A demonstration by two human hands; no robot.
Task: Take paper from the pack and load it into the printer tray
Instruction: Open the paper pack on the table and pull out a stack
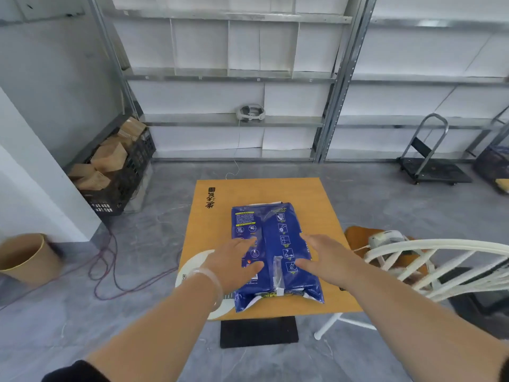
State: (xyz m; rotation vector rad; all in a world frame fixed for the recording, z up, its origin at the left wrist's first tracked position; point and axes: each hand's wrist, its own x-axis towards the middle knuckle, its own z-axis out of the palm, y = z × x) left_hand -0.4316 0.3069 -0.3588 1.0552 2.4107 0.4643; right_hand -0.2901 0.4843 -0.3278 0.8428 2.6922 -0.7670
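Observation:
A blue pack of paper (275,235) lies lengthwise on a small orange-brown table (319,205), its wrapper loose at the near end. My left hand (234,261) rests flat on the pack's left side, fingers spread. My right hand (325,257) hovers at the pack's right edge, fingers apart, holding nothing. A small white device (385,238), possibly the printer, sits on an orange seat to the right, partly hidden by a chair back.
A white chair (429,260) stands close on the right. A white round object (192,267) sticks out under my left wrist. Cables (110,271) trail on the floor at left, near a tan bin (27,257) and a black crate (121,177). A trolley (432,166) is far right.

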